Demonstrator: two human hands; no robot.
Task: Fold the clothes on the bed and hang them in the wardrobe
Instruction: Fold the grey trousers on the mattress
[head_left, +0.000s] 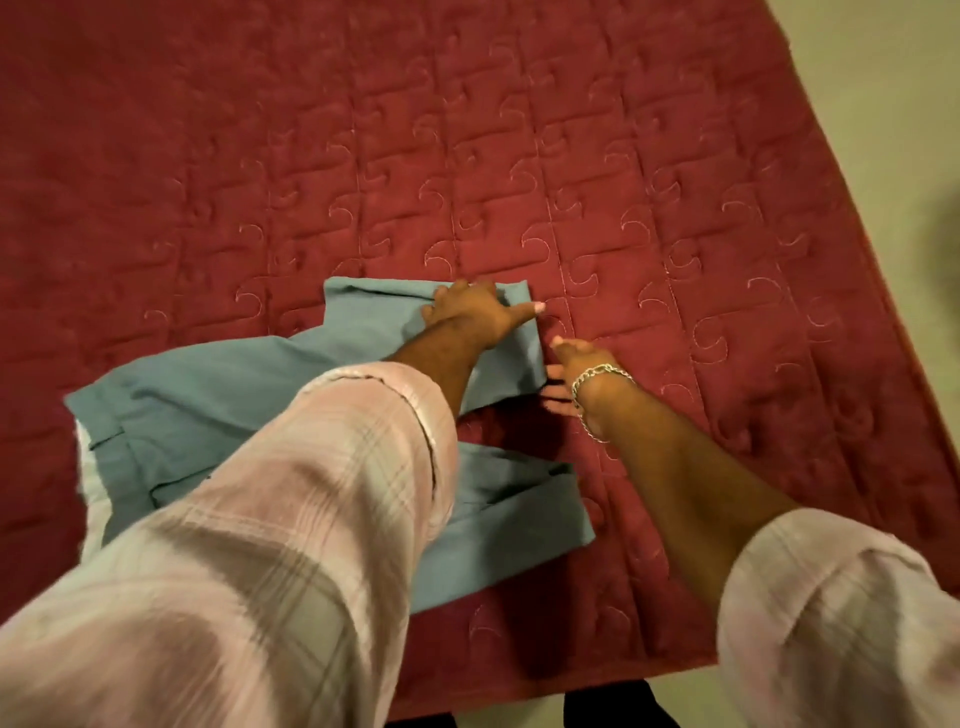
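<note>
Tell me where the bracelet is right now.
In the head view the bracelet is on the right wrist, right of centre over the red bedspread, beside the edge of the blue shorts.

Single head-worn wide-angle view, looking steeply down and forward over both forearms onto the red quilted bed (597, 171), close range, floor (893, 104) at right.
</note>
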